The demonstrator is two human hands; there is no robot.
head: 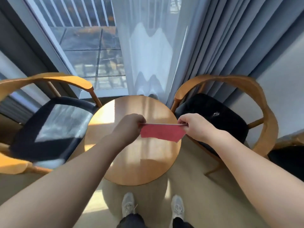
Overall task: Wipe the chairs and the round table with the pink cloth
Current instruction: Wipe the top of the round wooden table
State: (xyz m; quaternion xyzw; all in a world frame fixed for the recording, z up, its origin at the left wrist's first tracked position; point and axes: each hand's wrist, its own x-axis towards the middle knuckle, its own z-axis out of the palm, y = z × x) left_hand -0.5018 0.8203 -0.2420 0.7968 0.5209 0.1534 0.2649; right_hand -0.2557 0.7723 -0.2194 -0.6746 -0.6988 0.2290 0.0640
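From my seat I judge the wiping proper is not under way at this instant: the pink cloth (162,133) is up in the air, not pressed to any surface, so I read this as folding or straightening it before a pass. I cannot tell from the surfaces whether any has been wiped; the round table (131,163) shows only sun patches, and I would count it and both chairs as left to do. My left hand (131,125) pinches the cloth's top corner at 9 o'clock and my right hand (192,125) pinches the one at 3 o'clock, fingers curled, pulling the top edge taut. The cloth hangs as 1 flat pink band above the table's middle, shifted toward 3 o'clock, with a pale line along the top and an uneven lower edge. The left chair (49,125) stands at the table's 9 o'clock with sun on its dark seat; the right chair (213,116) is at 3 o'clock, just beside the grey curtain (230,46).
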